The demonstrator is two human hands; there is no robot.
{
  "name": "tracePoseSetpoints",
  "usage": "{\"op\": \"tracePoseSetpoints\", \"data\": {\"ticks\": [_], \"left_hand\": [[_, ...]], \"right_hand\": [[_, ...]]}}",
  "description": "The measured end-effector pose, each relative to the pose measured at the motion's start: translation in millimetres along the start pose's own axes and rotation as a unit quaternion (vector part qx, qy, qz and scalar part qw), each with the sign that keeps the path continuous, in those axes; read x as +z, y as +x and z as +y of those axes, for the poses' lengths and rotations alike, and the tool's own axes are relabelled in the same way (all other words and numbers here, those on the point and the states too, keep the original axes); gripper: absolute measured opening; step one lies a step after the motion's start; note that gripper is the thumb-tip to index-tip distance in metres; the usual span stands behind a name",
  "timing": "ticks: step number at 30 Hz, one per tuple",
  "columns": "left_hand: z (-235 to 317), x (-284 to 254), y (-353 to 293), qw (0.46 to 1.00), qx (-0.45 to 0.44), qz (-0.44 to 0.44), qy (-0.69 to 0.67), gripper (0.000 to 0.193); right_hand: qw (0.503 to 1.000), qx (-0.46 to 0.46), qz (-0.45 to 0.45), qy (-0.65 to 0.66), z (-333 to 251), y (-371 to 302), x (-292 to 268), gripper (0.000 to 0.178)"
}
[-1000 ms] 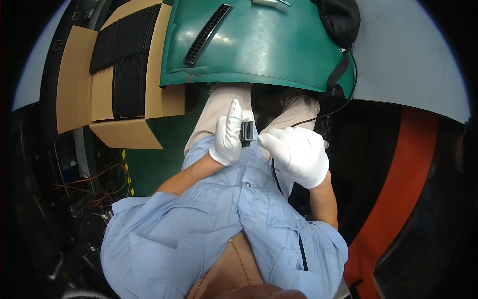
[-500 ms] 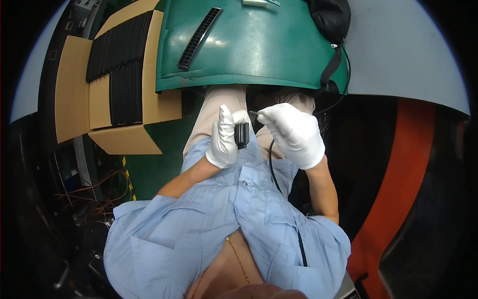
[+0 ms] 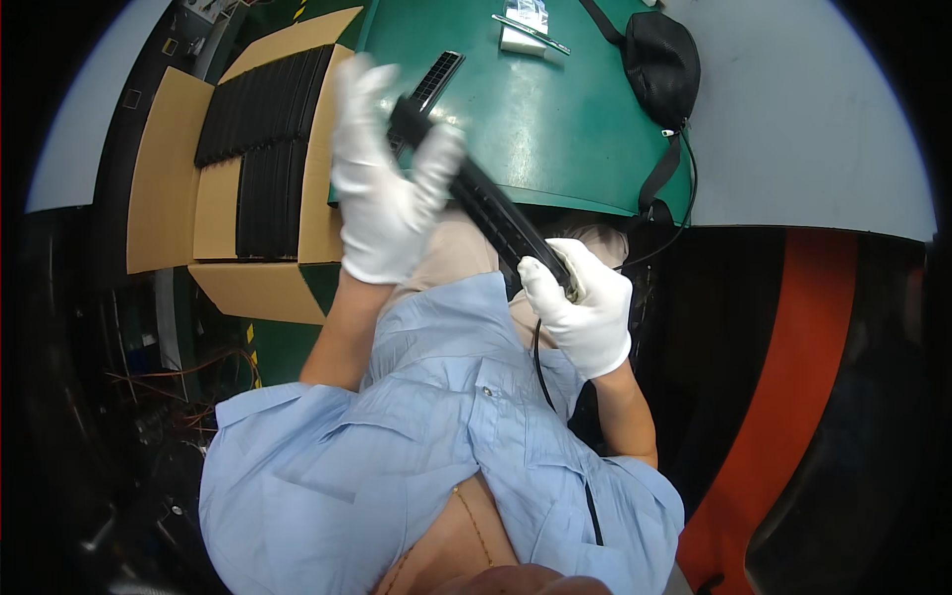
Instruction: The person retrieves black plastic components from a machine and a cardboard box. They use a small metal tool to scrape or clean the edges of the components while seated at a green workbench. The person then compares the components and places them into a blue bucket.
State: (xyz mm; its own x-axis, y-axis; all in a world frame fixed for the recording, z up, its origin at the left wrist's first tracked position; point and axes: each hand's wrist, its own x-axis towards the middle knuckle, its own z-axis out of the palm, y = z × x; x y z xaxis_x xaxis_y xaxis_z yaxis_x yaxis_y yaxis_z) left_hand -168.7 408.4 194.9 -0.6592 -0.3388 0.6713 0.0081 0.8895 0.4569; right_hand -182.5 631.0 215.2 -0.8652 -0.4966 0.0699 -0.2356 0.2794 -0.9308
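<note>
A long, narrow black plastic strip [image 3: 496,213] is held at a slant over my lap, its far end up and to the left. Closed round its near end is my right hand [image 3: 585,312], in a white glove. Something small and pale shows at those fingers, too hidden to name. My left hand [image 3: 382,188], also white-gloved, is blurred at the strip's far end. Its fingers are spread from the thumb, which crosses in front of the strip. On the green table mat [image 3: 506,149] lies a similar black slotted strip [image 3: 436,79], partly behind my left hand.
At the left stands an open cardboard box [image 3: 164,188] with rows of black strips [image 3: 268,109]. A white block [image 3: 526,42] with a thin metal tool [image 3: 535,35] lies at the table's back. A black pouch [image 3: 662,67] with a strap and cord is at the right.
The black strip, seen end-on in my left hand before, now slants lengthwise across the view. My right hand has closed on its near end; my left hand has moved up and spread.
</note>
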Motion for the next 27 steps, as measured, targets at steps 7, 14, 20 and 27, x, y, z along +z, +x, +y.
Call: {"op": "tracePoseSetpoints", "data": {"ticks": [7, 14, 20, 27], "left_hand": [[9, 8, -26, 0.656, -0.508, -0.111, -0.547, 0.049], [-19, 9, -33, 0.639, -0.573, -0.087, -0.506, 0.04], [-21, 8, -41, 0.656, -0.582, -0.122, -0.465, 0.057], [-17, 5, -44, 0.656, -0.587, -0.165, -0.444, 0.052]], "right_hand": [[0.99, -0.096, -0.097, -0.031, 8, -6, 48, 0.032], [0.82, 0.254, -0.224, 0.461, 50, -34, 68, 0.031], [0.806, 0.241, -0.242, 0.483, 49, -47, 67, 0.063], [0.985, 0.032, -0.156, 0.067, 31, -2, 46, 0.021]]}}
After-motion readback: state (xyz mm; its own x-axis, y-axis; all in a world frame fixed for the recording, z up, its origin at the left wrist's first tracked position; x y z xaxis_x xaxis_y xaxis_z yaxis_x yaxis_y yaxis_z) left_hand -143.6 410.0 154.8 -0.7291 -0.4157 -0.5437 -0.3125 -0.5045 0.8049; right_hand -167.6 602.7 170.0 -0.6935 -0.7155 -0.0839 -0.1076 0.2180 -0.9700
